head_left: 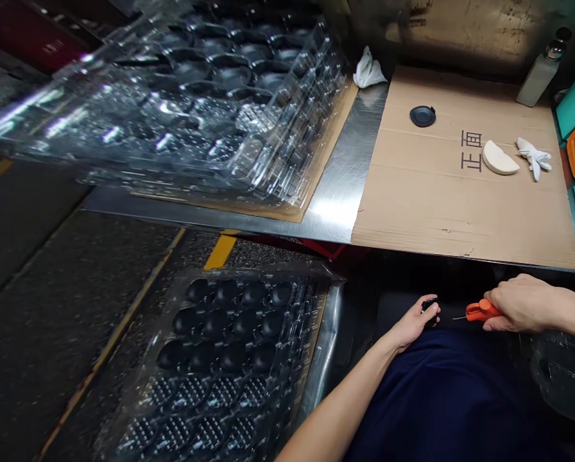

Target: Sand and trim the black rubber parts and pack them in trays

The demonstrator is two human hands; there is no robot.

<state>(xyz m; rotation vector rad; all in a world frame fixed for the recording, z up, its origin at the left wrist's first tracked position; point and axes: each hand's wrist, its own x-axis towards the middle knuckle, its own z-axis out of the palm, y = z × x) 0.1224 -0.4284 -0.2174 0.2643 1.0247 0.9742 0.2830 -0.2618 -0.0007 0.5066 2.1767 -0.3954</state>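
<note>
My left hand pinches a small black ribbed part between thumb and fingers. My right hand grips an orange-handled awl, its thin metal tip pointing left toward the black part with a small gap between them. Both hands are held low over my dark navy lap, below the table edge. The part's shape is partly hidden by my fingers.
A clear blister tray with rows of black domed parts sits lower left. Stacked clear trays lie on a steel table. A cardboard sheet holds a black disc, white pad and cloth.
</note>
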